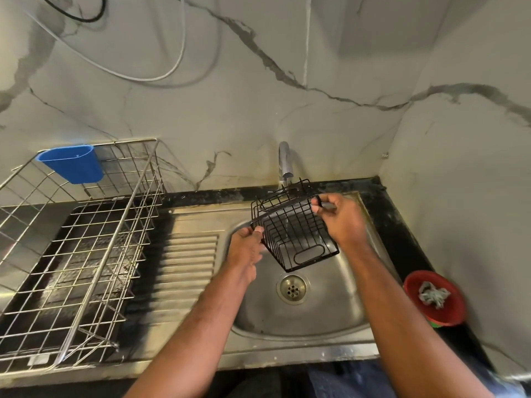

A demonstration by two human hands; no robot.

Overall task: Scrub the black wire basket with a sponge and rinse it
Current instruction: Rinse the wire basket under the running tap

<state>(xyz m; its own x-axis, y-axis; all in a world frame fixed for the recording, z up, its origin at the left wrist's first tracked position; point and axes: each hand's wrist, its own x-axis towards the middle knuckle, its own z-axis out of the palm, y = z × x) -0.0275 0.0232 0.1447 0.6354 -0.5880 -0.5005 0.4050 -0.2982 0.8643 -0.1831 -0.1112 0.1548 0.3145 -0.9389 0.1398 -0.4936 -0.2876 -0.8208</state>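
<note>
Pretty basic corner setup in front of me: marble-look wall panels [258,81] with grey veining, meeting at a corner on my right. A white cable [175,53] loops across the wall up top, with a black one [86,18] near it. Black countertop [402,225] runs along the back and right side, kinda grimy by the wall. Light's dim and flat, with a glare patch on the steel at left.

Black wire basket [293,234] in left hand [246,248] and right hand [340,219], under tap [285,162].
</note>
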